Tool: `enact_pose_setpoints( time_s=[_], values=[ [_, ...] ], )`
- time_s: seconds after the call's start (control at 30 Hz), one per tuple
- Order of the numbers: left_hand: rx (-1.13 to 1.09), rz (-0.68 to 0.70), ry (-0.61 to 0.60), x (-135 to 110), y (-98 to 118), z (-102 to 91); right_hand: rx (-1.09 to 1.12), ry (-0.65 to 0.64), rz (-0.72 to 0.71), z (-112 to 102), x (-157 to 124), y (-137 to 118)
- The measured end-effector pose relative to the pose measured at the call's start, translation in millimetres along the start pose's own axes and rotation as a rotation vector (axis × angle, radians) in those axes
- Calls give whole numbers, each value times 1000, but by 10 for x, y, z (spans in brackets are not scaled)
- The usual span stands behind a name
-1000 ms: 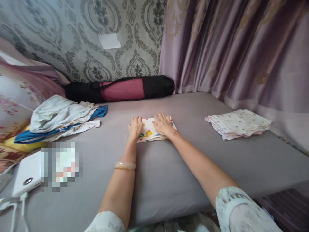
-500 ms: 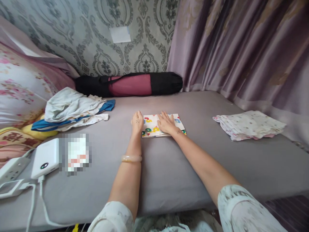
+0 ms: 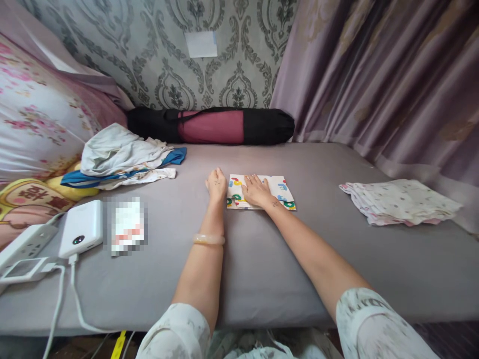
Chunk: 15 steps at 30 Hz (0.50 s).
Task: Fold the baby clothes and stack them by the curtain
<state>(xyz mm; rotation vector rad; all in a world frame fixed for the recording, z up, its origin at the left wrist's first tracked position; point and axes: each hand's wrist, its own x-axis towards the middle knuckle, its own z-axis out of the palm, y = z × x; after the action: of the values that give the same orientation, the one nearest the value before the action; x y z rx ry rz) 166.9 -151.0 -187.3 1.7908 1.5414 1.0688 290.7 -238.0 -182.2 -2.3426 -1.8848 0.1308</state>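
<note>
A folded white cloth point(image 3: 277, 185) with a bright multicoloured print lies flat on the grey bed sheet. My right hand point(image 3: 256, 191) rests on top of it, palm down, fingers stretched out and spread a little. Beside the cloth's left edge is my left hand point(image 3: 216, 185), with its fingers curled in and largely hidden behind the back of the hand. No cloth shows in the left hand.
On the right lies a stack of folded pale cloths point(image 3: 404, 202). Rumpled clothes point(image 3: 119, 152) are heaped at the left, behind a white power bank point(image 3: 83, 227) with cables and a power strip point(image 3: 28, 249). A black and maroon roll bag point(image 3: 211, 125) lies along the wall.
The view has shifted slightly, so most things sit a little further right. My right hand has slid a little left across the cloth. My left hand now sits just off the cloth's left edge.
</note>
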Motion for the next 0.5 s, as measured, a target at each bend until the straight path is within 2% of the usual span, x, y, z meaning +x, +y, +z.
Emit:
enact_pose_setpoints(
  time_s=[0.17,0.27,0.37,0.5],
  values=[
    [2,-34,-5,-25,55,-29,10,72,-110,-31,66,-307],
    [10,-41,-22,-24,63,-33,48,12,-145,35,89,-458],
    [8,-31,-34,-24,53,-24,73,-43,-133,109,85,-504],
    [11,4,-51,-39,48,-3,123,-34,-127,144,65,-491]
  ],
)
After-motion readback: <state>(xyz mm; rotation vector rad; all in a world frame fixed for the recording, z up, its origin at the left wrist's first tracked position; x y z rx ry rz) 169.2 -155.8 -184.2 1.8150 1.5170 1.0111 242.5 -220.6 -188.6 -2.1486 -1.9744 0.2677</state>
